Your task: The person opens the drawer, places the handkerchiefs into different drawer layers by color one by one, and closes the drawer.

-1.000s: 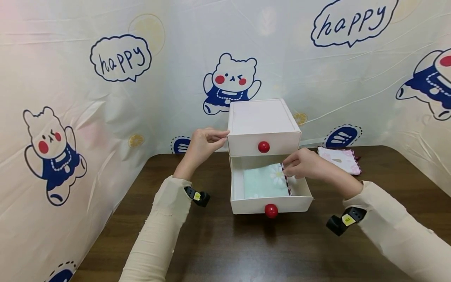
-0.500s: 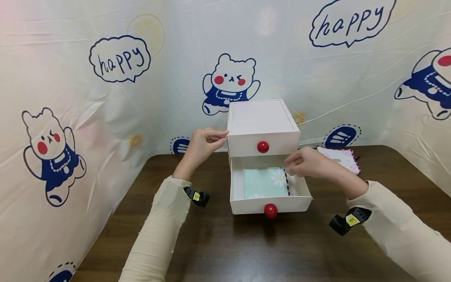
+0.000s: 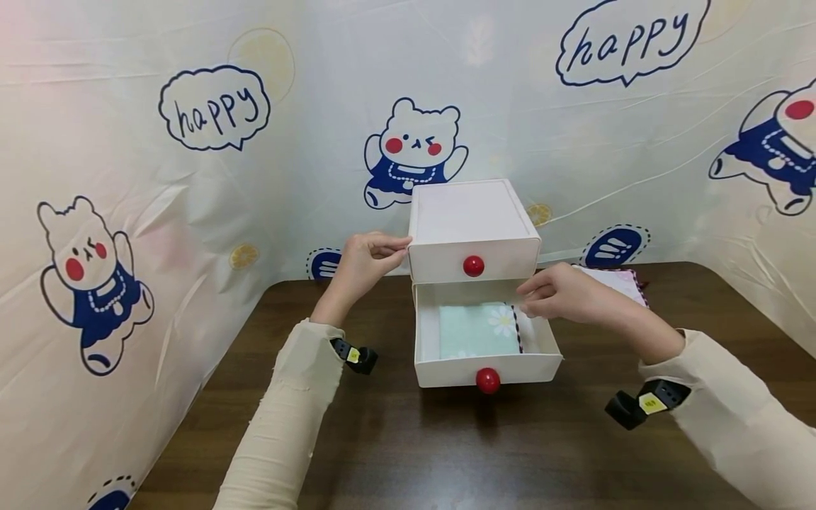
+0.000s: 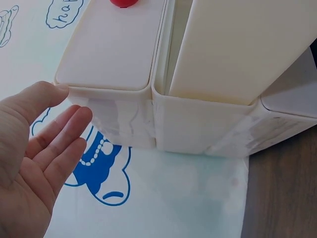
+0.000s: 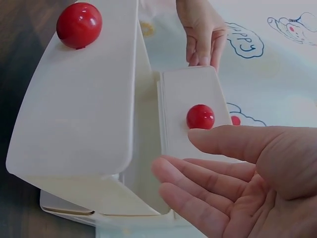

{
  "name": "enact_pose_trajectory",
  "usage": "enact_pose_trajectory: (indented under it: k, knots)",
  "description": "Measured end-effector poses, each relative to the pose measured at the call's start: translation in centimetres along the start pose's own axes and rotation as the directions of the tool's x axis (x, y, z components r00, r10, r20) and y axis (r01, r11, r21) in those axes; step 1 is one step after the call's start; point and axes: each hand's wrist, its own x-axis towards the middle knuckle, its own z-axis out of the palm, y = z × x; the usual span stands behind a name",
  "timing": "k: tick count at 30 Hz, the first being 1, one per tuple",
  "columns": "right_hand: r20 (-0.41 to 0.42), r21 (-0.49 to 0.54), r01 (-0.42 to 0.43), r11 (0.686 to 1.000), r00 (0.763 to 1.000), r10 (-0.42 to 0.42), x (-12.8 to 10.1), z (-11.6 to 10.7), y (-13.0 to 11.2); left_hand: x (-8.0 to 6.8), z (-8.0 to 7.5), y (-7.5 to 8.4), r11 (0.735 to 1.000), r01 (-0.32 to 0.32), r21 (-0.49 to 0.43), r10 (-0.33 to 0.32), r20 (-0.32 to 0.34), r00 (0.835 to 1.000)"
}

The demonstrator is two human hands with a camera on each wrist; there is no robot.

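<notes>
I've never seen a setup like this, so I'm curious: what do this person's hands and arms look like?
The left hand and right hand are ungloved. Long cream sleeves reach nearly to the hands. Each carries a small black device with a yellow label, its print too small to read.

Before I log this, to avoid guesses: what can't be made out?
Head: part of the pink cloth, behind the right hand.
Head: inside of the upper drawer, behind its front.
Left wrist: upper knob, cut by top edge.
Right wrist: mint cloth, hidden by open drawer.
</notes>
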Motion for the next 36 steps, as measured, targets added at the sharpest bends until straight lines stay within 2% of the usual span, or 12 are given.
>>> enact_pose_trajectory:
  k: [10, 20, 25, 36]
  knots:
    - [-0.024, -0.003, 0.064, 0.998, 0.998, -0.064, -1.4, -0.7, -0.2, 0.3, 0.2, 0.2, 1.000, 0.000, 0.002, 0.000, 0.003, 1.000]
    - [-0.035, -0.032, 0.063, 0.997, 0.997, -0.064, -3.2, -0.5, -1.7, 0.1, 0.2, 0.0, 1.000, -0.014, 0.000, 0.014, 0.008, 1.000]
    - [-0.015, -0.032, 0.115, 0.993, 0.993, -0.116, -3.9, -0.1, -2.7, 0.1, 0.1, 0.0, 1.000, -0.022, -0.002, 0.022, 0.004, 1.000]
    - [0.051, 0.041, 0.140, 0.989, 0.989, -0.142, -4.6, 1.6, -3.4, 0.0, 0.0, -0.1, 1.000, -0.022, -0.003, 0.022, 0.006, 1.000]
